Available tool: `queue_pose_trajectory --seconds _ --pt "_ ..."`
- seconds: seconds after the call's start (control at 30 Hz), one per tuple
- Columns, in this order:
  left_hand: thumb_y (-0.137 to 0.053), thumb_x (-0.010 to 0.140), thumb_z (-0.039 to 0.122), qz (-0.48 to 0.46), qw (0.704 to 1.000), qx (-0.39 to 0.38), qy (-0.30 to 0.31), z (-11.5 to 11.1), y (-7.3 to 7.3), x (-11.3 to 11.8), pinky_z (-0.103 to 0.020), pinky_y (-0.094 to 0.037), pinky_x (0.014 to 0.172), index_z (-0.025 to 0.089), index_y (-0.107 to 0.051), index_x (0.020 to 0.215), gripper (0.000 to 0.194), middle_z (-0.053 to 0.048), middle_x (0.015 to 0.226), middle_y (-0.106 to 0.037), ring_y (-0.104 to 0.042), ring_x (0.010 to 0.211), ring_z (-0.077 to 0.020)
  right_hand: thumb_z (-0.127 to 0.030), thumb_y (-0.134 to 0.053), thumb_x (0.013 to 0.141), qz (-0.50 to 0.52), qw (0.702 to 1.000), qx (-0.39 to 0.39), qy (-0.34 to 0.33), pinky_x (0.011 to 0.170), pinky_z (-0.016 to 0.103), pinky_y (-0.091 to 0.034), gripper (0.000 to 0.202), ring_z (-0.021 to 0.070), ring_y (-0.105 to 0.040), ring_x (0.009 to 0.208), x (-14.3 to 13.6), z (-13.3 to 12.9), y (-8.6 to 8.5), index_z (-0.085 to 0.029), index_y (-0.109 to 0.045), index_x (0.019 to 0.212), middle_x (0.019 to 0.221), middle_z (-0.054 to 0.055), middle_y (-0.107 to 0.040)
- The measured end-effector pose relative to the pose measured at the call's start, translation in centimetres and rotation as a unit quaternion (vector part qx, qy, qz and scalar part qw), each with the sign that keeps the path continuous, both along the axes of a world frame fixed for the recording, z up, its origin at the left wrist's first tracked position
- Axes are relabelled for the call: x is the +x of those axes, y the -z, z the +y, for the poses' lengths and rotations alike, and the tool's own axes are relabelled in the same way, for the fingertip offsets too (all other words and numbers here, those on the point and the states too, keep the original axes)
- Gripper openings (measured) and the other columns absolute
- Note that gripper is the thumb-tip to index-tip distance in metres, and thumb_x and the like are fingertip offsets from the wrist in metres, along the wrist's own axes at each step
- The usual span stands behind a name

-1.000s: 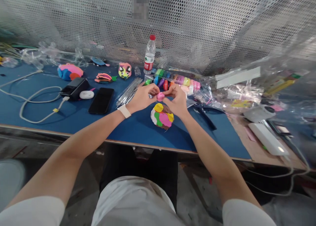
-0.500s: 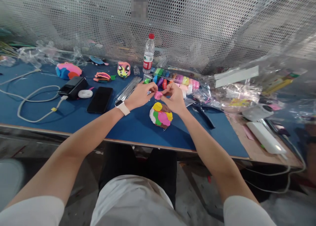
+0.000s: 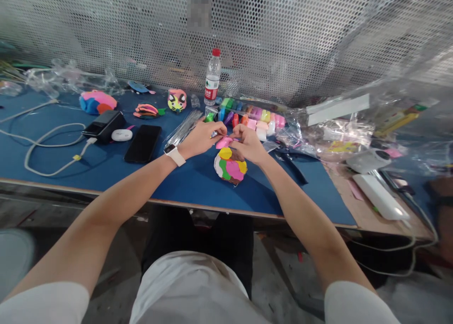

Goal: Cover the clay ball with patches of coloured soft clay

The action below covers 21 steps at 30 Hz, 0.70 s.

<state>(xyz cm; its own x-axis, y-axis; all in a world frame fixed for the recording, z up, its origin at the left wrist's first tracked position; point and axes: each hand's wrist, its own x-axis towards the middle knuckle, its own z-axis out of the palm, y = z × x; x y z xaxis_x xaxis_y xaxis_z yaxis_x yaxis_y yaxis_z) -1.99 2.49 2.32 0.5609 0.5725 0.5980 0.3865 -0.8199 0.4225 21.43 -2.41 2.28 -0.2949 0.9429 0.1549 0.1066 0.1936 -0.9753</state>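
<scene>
Between my two hands is a small piece of pink clay (image 3: 223, 142), stretched sideways. My left hand (image 3: 203, 137) pinches its left side, with a watch on that wrist. My right hand (image 3: 248, 143) pinches the right side between thumb and fingers. Just below them on the blue table lies a round clay piece (image 3: 231, 168) with yellow, white, green, pink and brown patches. Beyond my hands, packs of coloured clay (image 3: 262, 118) lie in a row.
A bottle (image 3: 212, 78) stands behind my hands. To the left lie thin wires (image 3: 182, 128), a phone (image 3: 143, 143), a black device (image 3: 104, 125) and several clay figures. At right are black scissors (image 3: 292, 166), plastic wrappers and a white power bank (image 3: 381, 196).
The pink clay has gone from a compact lump to a longer, flatter shape. My fingers have shifted slightly around it. The round clay piece has stayed put.
</scene>
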Motion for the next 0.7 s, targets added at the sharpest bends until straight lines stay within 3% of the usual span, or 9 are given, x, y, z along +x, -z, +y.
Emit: queue_pose_trajectory --seconds 0.2,0.33,0.6,0.7 --pt "-0.078 0.106 0.017 -0.010 0.999 -0.015 0.028 -0.3 -0.4 -0.2 -0.045 -0.060 0.114 0.022 -0.081 0.109 0.007 -0.004 0.110 -0.090 -0.087 0.103 -0.0235 -0.020 -0.075 0.083 0.017 0.998 -0.035 -0.053 0.034 0.022 -0.027 0.042 0.0069 -0.037 0.030 0.0 -0.9 -0.5 -0.032 -0.037 0.096 0.063 -0.017 -0.059" --pt "-0.076 0.105 0.015 -0.012 0.998 -0.029 0.046 -0.5 -0.4 -0.1 -0.038 -0.065 0.105 0.022 -0.082 0.110 0.011 -0.004 0.109 -0.090 -0.087 0.103 -0.0217 -0.021 -0.073 0.087 0.017 0.993 -0.051 -0.104 0.039 0.020 -0.031 0.041 0.0072 -0.033 0.028 0.0 -1.4 -1.0 -0.032 -0.035 0.097 0.049 -0.022 -0.047" --pt "-0.080 0.105 0.024 -0.064 0.994 -0.070 0.062 -1.0 -0.8 0.1 -0.037 -0.066 0.100 0.024 -0.080 0.106 0.001 -0.003 0.104 -0.089 -0.087 0.101 -0.0216 -0.026 -0.081 0.094 0.065 0.982 -0.086 -0.157 0.034 0.013 -0.020 0.044 0.0054 -0.026 0.024 -0.2 -2.1 -1.4 -0.032 -0.038 0.104 0.048 -0.024 -0.047" --pt "-0.084 0.104 0.036 -0.090 0.988 -0.092 0.081 -1.2 -1.2 -0.2 -0.037 -0.067 0.098 0.023 -0.079 0.103 0.014 -0.005 0.103 -0.089 -0.087 0.099 -0.0222 -0.033 -0.090 0.096 0.110 0.971 -0.090 -0.190 0.032 0.013 -0.020 0.048 0.0049 -0.023 0.024 0.1 -2.4 -1.4 -0.031 -0.042 0.099 0.045 -0.023 -0.043"
